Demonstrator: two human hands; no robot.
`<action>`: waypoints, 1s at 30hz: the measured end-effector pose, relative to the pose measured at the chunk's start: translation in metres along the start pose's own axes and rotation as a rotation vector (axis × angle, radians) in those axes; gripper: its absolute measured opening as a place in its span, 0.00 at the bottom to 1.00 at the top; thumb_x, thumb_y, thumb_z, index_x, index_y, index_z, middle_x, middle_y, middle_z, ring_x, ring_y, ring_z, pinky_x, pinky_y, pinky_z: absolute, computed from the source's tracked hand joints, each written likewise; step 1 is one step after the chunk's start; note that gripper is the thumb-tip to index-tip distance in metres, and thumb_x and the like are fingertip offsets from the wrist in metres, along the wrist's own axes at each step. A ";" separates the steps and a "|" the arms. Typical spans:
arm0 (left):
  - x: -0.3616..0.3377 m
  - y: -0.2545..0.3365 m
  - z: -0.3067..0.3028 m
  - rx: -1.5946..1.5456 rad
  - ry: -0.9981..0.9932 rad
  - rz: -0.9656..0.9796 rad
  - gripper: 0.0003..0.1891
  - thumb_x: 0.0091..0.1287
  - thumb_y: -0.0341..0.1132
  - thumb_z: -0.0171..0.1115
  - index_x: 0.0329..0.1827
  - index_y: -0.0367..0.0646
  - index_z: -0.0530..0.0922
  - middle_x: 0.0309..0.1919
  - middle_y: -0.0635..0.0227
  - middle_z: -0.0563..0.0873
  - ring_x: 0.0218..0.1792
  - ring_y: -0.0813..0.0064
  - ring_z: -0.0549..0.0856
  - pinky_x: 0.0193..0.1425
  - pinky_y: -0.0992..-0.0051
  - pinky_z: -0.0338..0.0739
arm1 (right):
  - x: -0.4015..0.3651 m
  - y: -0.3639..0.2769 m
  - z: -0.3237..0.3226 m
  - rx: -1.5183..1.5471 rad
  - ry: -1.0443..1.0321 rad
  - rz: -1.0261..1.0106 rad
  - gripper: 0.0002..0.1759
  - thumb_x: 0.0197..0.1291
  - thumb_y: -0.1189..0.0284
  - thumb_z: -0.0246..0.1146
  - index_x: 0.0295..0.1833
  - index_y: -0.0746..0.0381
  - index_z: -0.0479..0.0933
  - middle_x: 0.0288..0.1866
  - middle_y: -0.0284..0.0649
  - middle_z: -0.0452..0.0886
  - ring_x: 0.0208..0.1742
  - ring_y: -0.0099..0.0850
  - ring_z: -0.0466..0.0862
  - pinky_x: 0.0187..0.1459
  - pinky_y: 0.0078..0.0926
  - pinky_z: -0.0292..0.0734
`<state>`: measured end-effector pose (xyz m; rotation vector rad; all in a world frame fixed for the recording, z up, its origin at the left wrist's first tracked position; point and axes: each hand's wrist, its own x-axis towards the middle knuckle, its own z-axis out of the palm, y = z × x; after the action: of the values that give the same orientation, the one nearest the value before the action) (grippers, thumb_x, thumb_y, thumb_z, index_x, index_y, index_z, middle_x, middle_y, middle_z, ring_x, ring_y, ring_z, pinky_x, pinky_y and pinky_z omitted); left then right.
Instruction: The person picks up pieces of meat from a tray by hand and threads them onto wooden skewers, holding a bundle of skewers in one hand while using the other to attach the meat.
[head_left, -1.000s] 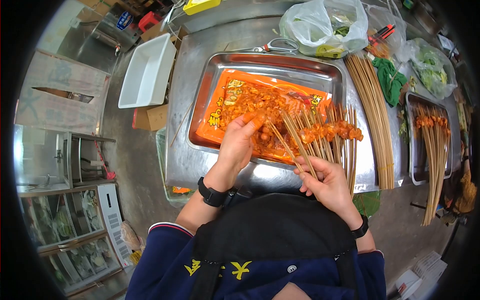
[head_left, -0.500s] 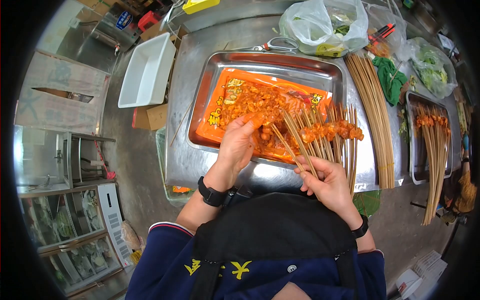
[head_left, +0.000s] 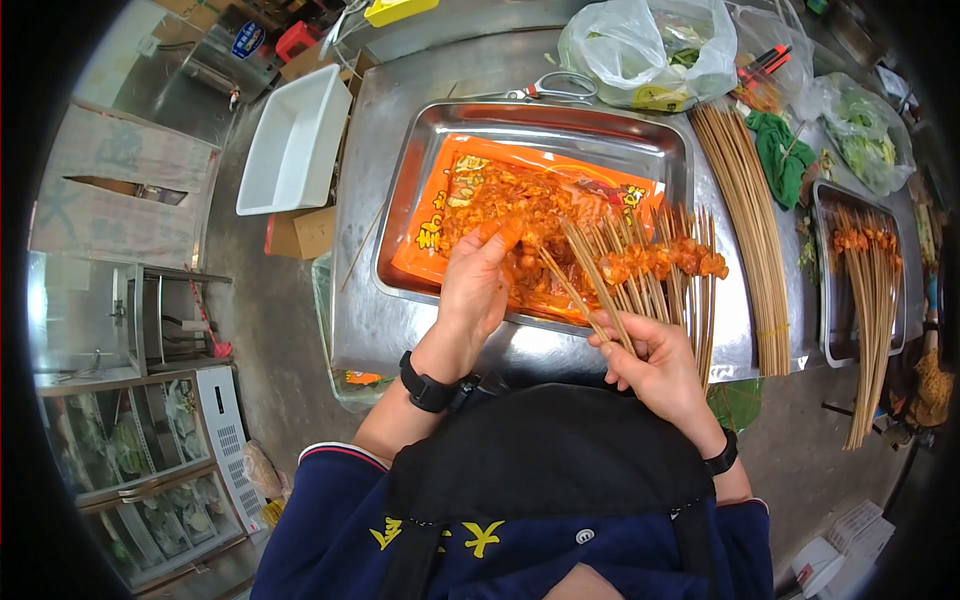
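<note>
My left hand (head_left: pixel 474 278) is closed in a pinch, its fingertips coated in orange sauce. It holds a small piece of marinated meat (head_left: pixel 530 238) close to the tip of a bamboo skewer. My right hand (head_left: pixel 655 362) grips several bamboo skewers (head_left: pixel 600 285) near their lower ends. Just to its right, a row of skewers loaded with meat (head_left: pixel 665 260) lies across the tray edge. Under my left hand, an opened orange packet (head_left: pixel 420 262) full of red, saucy meat pieces lies in a steel tray (head_left: pixel 560 117).
Bundled bare skewers (head_left: pixel 745 240) lie right of the tray, beside a green cloth (head_left: pixel 780 158). A second tray (head_left: pixel 828 330) holds finished skewers. Scissors (head_left: pixel 550 90) and bags of vegetables (head_left: pixel 640 55) stand behind. A white bin (head_left: pixel 290 140) is at the left.
My left fingers have shifted slightly at the skewer tip. My right hand and the loaded skewers stay almost where they were.
</note>
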<state>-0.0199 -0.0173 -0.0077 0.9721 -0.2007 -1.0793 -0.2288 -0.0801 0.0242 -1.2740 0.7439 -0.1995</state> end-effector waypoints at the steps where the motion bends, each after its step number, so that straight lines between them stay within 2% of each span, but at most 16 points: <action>1: 0.001 0.000 -0.003 0.009 -0.024 0.029 0.12 0.65 0.31 0.53 0.49 0.36 0.73 0.44 0.65 0.81 0.45 0.75 0.80 0.48 0.75 0.75 | 0.000 0.000 0.000 0.001 0.004 -0.014 0.18 0.58 0.80 0.56 0.55 0.69 0.70 0.39 0.38 0.81 0.23 0.14 0.74 0.22 0.10 0.71; 6: -0.001 0.003 0.008 0.018 -0.009 0.091 0.12 0.65 0.32 0.53 0.49 0.36 0.73 0.44 0.66 0.81 0.43 0.76 0.80 0.46 0.76 0.75 | -0.001 -0.001 0.001 0.031 0.007 0.013 0.19 0.57 0.79 0.56 0.56 0.67 0.70 0.39 0.37 0.80 0.24 0.15 0.76 0.24 0.11 0.71; 18: -0.005 -0.001 0.009 0.062 -0.022 -0.034 0.11 0.65 0.31 0.53 0.49 0.38 0.73 0.44 0.66 0.80 0.44 0.74 0.80 0.46 0.73 0.77 | -0.001 -0.001 -0.001 0.025 0.004 0.010 0.18 0.58 0.79 0.56 0.56 0.67 0.71 0.39 0.37 0.80 0.24 0.14 0.76 0.23 0.10 0.70; 20: -0.007 0.000 0.017 -0.013 0.017 -0.055 0.10 0.65 0.29 0.51 0.46 0.36 0.75 0.41 0.65 0.81 0.39 0.76 0.81 0.41 0.77 0.77 | -0.001 -0.001 -0.001 0.021 0.003 0.011 0.18 0.58 0.79 0.56 0.56 0.67 0.71 0.39 0.37 0.80 0.24 0.14 0.75 0.23 0.10 0.70; 24: -0.010 0.001 0.023 -0.008 -0.029 -0.098 0.10 0.65 0.29 0.51 0.47 0.35 0.74 0.41 0.65 0.81 0.40 0.75 0.81 0.42 0.76 0.77 | 0.000 0.001 -0.002 0.043 0.003 0.004 0.18 0.58 0.79 0.56 0.56 0.67 0.70 0.39 0.38 0.80 0.23 0.14 0.75 0.22 0.10 0.70; 27: -0.010 0.001 0.026 -0.034 0.000 -0.083 0.10 0.66 0.29 0.50 0.47 0.35 0.74 0.40 0.65 0.81 0.38 0.76 0.81 0.42 0.76 0.77 | 0.000 0.002 -0.003 0.053 -0.008 0.005 0.18 0.58 0.79 0.56 0.56 0.67 0.70 0.39 0.38 0.80 0.23 0.14 0.74 0.22 0.10 0.70; 30: -0.008 -0.002 0.018 0.028 -0.082 -0.148 0.10 0.66 0.29 0.50 0.46 0.35 0.74 0.38 0.66 0.81 0.34 0.78 0.80 0.40 0.77 0.76 | 0.000 0.000 -0.004 0.074 -0.022 0.005 0.19 0.58 0.79 0.55 0.56 0.69 0.69 0.40 0.39 0.80 0.23 0.15 0.74 0.22 0.10 0.70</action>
<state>-0.0355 -0.0212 0.0040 0.9806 -0.2141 -1.2563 -0.2313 -0.0830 0.0236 -1.2023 0.7151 -0.2066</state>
